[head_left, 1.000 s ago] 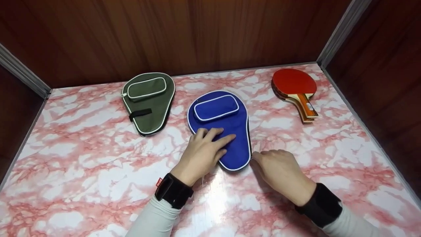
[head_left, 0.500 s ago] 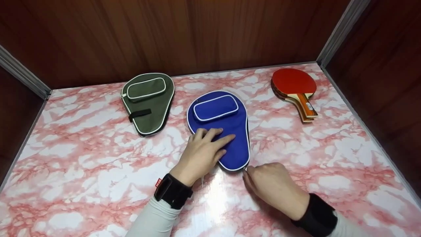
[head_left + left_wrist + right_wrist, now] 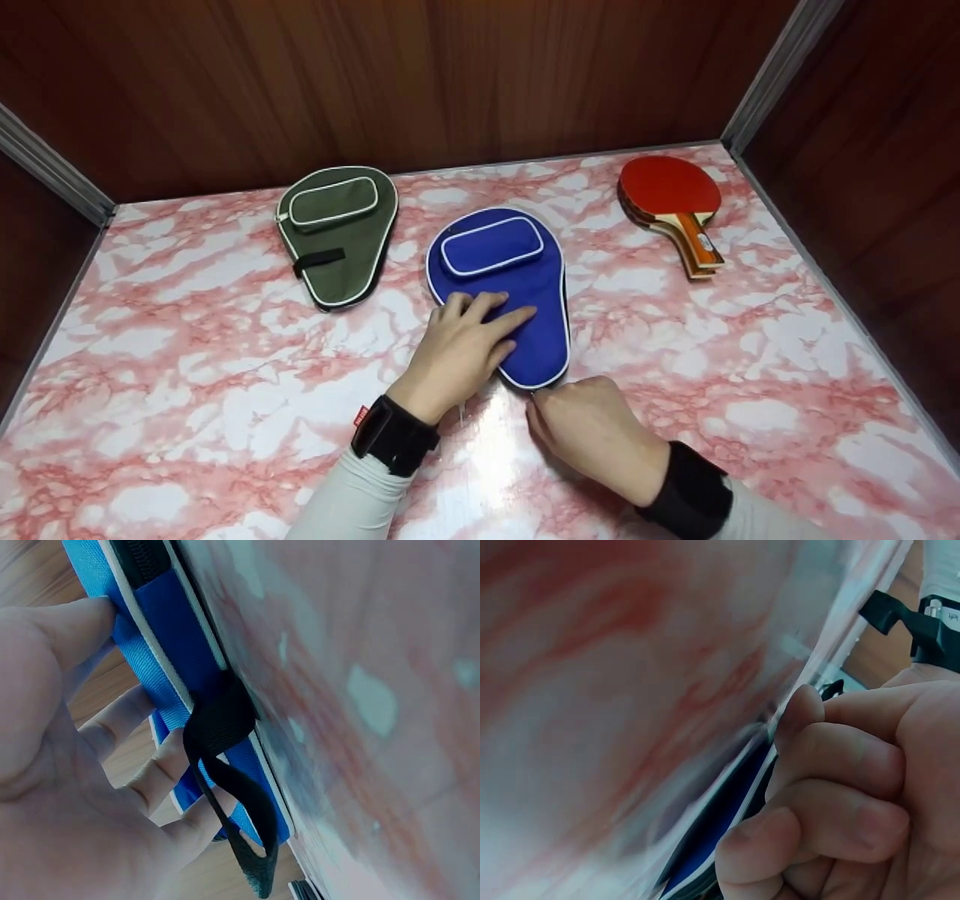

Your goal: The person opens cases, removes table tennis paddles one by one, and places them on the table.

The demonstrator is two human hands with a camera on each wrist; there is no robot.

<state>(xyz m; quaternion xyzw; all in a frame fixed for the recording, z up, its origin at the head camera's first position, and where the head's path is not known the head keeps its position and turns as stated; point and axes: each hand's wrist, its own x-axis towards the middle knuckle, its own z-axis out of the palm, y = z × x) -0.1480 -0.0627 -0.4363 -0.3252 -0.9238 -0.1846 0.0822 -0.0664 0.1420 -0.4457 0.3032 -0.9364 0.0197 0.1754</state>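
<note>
A blue table tennis bat case (image 3: 540,334) with white piping and a front pocket (image 3: 493,246) lies flat on the table, its narrow end towards me. My left hand (image 3: 457,356) rests on the lower part, fingers spread across the fabric. At the tip of the narrow end, my right hand (image 3: 596,431) pinches the zipper pull, mostly hidden by curled fingers. The left wrist view shows the case's side, with black zipper teeth (image 3: 144,556) and a black strap loop (image 3: 225,724) hanging near my fingers. In the right wrist view, the blue edge (image 3: 724,821) runs up to my fingertips.
A green bat case (image 3: 341,244) with a black strap lies at the back left. Two stacked table tennis bats, the upper one red (image 3: 671,186), lie at the back right. Dark wood panels (image 3: 450,82) wall the marbled pink-and-white table (image 3: 187,405).
My right hand has slid the zipper pull down the case's right edge and round to the tip of the narrow end, moving towards me and left. The left hand has stayed in place.
</note>
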